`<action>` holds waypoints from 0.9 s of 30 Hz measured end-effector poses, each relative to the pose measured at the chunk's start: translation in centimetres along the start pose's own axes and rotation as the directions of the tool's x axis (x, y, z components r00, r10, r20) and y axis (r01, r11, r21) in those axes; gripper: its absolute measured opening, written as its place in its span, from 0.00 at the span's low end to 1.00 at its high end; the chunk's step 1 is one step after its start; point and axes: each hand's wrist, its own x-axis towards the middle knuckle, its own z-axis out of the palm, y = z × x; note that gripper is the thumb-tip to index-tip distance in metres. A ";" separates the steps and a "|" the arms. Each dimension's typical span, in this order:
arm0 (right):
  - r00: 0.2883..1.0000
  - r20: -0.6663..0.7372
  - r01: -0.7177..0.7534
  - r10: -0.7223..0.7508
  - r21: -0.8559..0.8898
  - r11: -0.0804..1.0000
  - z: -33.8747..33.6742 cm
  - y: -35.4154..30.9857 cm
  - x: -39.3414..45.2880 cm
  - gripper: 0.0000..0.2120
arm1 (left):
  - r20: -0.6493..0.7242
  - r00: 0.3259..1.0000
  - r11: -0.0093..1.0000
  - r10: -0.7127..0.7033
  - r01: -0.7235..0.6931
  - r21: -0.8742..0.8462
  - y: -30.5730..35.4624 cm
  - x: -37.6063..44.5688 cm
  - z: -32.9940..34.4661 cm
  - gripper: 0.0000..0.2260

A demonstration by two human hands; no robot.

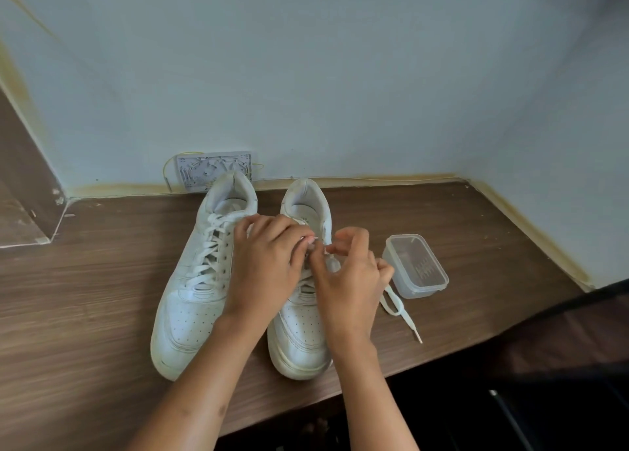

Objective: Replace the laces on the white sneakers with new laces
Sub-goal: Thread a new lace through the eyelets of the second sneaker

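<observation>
From the head camera, two white sneakers stand side by side on the wooden desk point(102, 280), heels toward the wall. Taking the clear plastic box point(414, 266) as the landmark, the right sneaker point(299, 335) lies just left of it and the left sneaker point(190, 297), fully laced, lies beyond that. Both hands work over the right sneaker's upper eyelets: the left hand point(269, 266) pinches something small at its fingertips, and the right hand point(350, 280) grips the lace point(396, 302), whose free end trails onto the desk just in front of the box. Knuckles hide the eyelets, so the threading is probably under way. A hard tug could drag the trailing end against the box, or a missed eyelet could leave the lacing uneven.
</observation>
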 end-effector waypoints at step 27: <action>0.976 0.219 -0.041 -0.004 0.203 0.978 -1.1 3.3 2.5 0.05 | 0.159 0.983 0.987 -0.094 0.113 -0.115 -1.1 0.7 -0.5 0.14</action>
